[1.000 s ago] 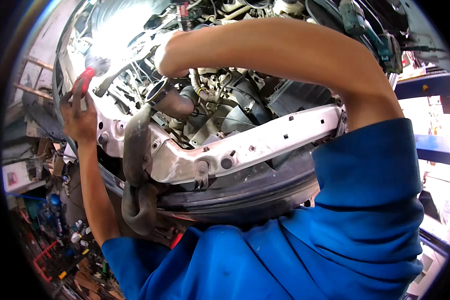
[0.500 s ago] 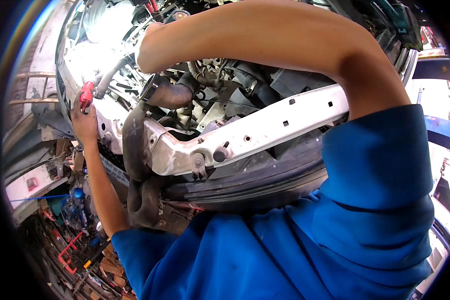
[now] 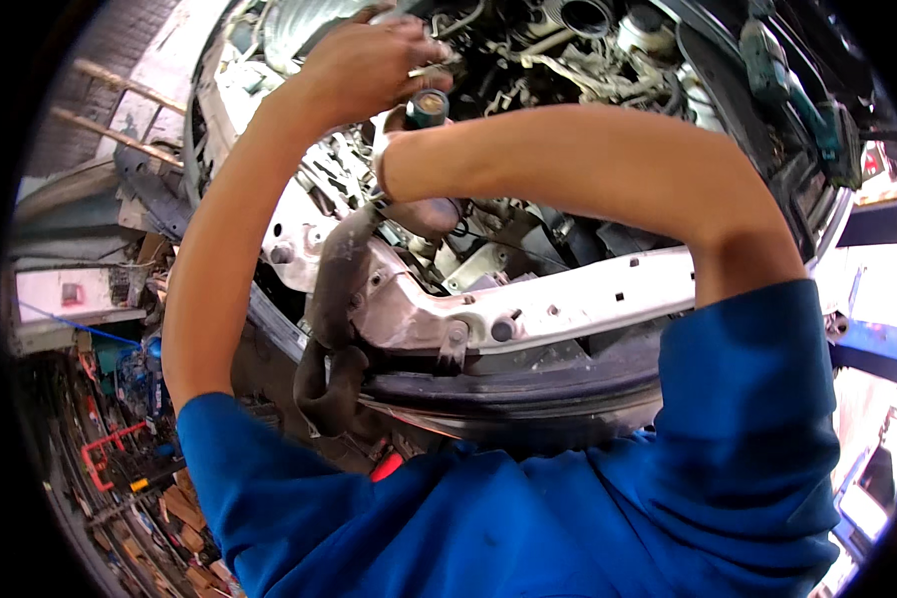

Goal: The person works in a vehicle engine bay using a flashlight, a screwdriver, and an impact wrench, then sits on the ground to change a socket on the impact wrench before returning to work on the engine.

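My left hand (image 3: 374,65) reaches over the engine bay, its fingers apart and partly smeared by motion, with no held thing visible. Just below its fingertips is a dark round-capped part (image 3: 429,107). My right hand (image 3: 394,149) is beside that part; its fingers are hidden behind the wrist and forearm, so its grip does not show. Under the right wrist, a thick dark hose (image 3: 344,269) hangs down over the car's white front crossmember (image 3: 588,299).
A teal-and-black cordless power tool (image 3: 832,135) rests at the right side of the engine bay. A black bumper (image 3: 508,394) runs along the near edge. Assorted tools and parts crowd the floor at lower left, near a red bent bar (image 3: 95,463).
My left hand has left the red object at the far left and moved up and right beside my right hand. The view has shifted, and the bright glare at upper left is weaker.
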Action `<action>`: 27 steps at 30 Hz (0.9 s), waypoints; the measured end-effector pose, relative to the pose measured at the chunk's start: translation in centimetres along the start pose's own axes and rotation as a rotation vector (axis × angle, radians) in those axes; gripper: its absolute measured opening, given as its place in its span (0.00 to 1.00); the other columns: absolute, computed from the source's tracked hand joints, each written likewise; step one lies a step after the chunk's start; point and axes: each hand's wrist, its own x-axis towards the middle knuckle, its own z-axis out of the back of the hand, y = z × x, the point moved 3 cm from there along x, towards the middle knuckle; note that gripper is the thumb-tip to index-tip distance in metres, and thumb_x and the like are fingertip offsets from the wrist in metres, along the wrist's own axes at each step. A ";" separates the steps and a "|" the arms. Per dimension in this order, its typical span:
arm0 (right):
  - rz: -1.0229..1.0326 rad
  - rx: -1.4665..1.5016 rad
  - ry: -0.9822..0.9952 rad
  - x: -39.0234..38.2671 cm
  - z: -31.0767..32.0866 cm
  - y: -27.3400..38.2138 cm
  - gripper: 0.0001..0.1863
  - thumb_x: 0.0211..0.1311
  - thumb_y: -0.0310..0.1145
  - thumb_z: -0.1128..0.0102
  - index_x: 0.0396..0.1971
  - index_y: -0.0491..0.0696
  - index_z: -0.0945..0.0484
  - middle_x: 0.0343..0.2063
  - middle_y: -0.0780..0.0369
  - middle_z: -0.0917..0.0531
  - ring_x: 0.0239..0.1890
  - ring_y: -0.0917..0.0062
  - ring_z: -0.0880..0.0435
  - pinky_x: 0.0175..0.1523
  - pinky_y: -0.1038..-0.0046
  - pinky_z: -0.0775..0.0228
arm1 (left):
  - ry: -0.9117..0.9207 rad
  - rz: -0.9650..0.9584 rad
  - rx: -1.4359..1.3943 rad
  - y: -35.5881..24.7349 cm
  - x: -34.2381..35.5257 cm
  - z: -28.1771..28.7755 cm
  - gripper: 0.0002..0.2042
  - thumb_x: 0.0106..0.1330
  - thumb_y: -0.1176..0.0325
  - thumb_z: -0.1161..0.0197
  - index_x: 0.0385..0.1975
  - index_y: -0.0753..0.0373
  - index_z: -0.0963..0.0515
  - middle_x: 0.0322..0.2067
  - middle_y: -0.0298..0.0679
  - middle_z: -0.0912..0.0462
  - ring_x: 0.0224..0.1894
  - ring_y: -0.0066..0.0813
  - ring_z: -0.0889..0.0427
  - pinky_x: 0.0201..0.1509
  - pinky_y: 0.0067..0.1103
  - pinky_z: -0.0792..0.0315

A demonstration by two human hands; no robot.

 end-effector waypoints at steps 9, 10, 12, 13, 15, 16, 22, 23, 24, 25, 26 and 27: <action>0.326 0.271 0.049 2.8 0.1 2.3 0.16 0.53 0.35 0.40 0.43 0.51 0.19 0.28 0.66 0.18 0.24 0.76 0.20 0.25 0.67 0.29 | 0.471 0.317 -0.032 1.5 -10.5 -1.0 0.25 0.64 0.43 0.46 0.22 0.59 0.18 0.20 0.44 0.19 0.28 0.46 0.18 0.32 0.36 0.25; 0.568 0.409 0.014 2.1 1.7 -2.9 0.17 0.55 0.33 0.43 0.44 0.47 0.19 0.31 0.66 0.18 0.24 0.75 0.20 0.25 0.66 0.28 | 0.461 0.371 -0.043 2.2 -12.3 -1.0 0.24 0.64 0.43 0.46 0.23 0.59 0.18 0.20 0.44 0.19 0.28 0.45 0.17 0.32 0.35 0.25; 0.572 0.303 -0.206 -1.3 3.8 -8.2 0.22 0.59 0.33 0.46 0.53 0.42 0.23 0.41 0.66 0.19 0.27 0.75 0.19 0.24 0.68 0.27 | 0.438 0.445 -0.100 3.2 -14.5 -2.4 0.24 0.65 0.44 0.46 0.25 0.59 0.17 0.21 0.44 0.18 0.29 0.44 0.17 0.34 0.35 0.24; 0.528 0.321 -0.167 -1.5 2.8 -8.1 0.24 0.60 0.34 0.46 0.56 0.44 0.26 0.41 0.64 0.18 0.28 0.75 0.19 0.24 0.72 0.28 | 0.462 0.479 -0.127 3.7 -15.5 -3.3 0.24 0.65 0.44 0.47 0.25 0.59 0.17 0.22 0.44 0.18 0.29 0.44 0.17 0.34 0.36 0.24; 0.552 0.400 -0.137 -2.2 1.4 -9.6 0.22 0.59 0.33 0.45 0.54 0.43 0.25 0.43 0.61 0.19 0.29 0.76 0.18 0.26 0.73 0.28 | 0.446 0.485 -0.116 4.2 -17.8 -3.8 0.24 0.65 0.43 0.47 0.26 0.60 0.17 0.22 0.44 0.18 0.29 0.45 0.17 0.35 0.36 0.24; 0.551 0.407 -0.123 -3.2 0.2 -11.4 0.22 0.58 0.32 0.44 0.54 0.44 0.25 0.45 0.59 0.19 0.30 0.76 0.17 0.27 0.74 0.28 | 0.550 0.575 -0.155 4.3 -16.8 -3.6 0.25 0.64 0.42 0.47 0.27 0.60 0.17 0.22 0.44 0.19 0.29 0.45 0.18 0.36 0.36 0.25; 0.341 0.810 0.084 -3.9 -3.4 -16.8 0.16 0.53 0.26 0.44 0.45 0.47 0.22 0.44 0.54 0.19 0.33 0.66 0.14 0.36 0.66 0.22 | 0.687 0.657 -0.345 3.0 -18.7 -1.8 0.31 0.63 0.37 0.49 0.25 0.64 0.18 0.22 0.46 0.19 0.30 0.46 0.19 0.37 0.36 0.26; 0.240 0.974 0.032 -3.9 -3.0 -17.0 0.17 0.53 0.25 0.44 0.45 0.46 0.21 0.41 0.52 0.19 0.31 0.64 0.14 0.34 0.65 0.21 | 0.672 0.656 -0.389 2.6 -19.2 -1.8 0.32 0.63 0.36 0.49 0.25 0.64 0.19 0.22 0.46 0.19 0.30 0.46 0.19 0.37 0.36 0.26; 0.205 1.061 0.083 -3.7 -2.5 -17.0 0.22 0.52 0.22 0.46 0.50 0.45 0.24 0.42 0.50 0.20 0.34 0.57 0.15 0.38 0.61 0.22 | 0.650 0.609 -0.278 3.0 -19.7 -2.3 0.32 0.63 0.35 0.49 0.24 0.65 0.19 0.21 0.46 0.19 0.30 0.46 0.19 0.38 0.36 0.26; 0.181 1.133 0.113 -3.2 -1.0 -16.7 0.24 0.51 0.20 0.47 0.52 0.45 0.25 0.42 0.50 0.19 0.36 0.57 0.16 0.39 0.61 0.22 | 0.657 0.680 -0.405 2.5 -20.4 -2.4 0.33 0.62 0.35 0.49 0.24 0.65 0.19 0.21 0.47 0.19 0.31 0.47 0.18 0.38 0.38 0.26; 0.171 1.228 0.113 -2.5 -0.1 -16.0 0.24 0.51 0.20 0.48 0.52 0.45 0.25 0.40 0.49 0.19 0.36 0.57 0.16 0.39 0.60 0.22 | 0.681 0.736 -0.435 1.9 -21.3 -2.3 0.33 0.63 0.35 0.49 0.24 0.65 0.19 0.22 0.48 0.19 0.32 0.48 0.18 0.39 0.38 0.26; 0.162 1.325 0.114 -1.7 0.5 -15.1 0.24 0.51 0.20 0.49 0.52 0.45 0.25 0.38 0.48 0.19 0.36 0.57 0.16 0.39 0.60 0.23 | 0.705 0.792 -0.466 1.2 -22.5 -2.4 0.33 0.63 0.35 0.49 0.25 0.65 0.19 0.22 0.48 0.19 0.33 0.48 0.18 0.39 0.38 0.26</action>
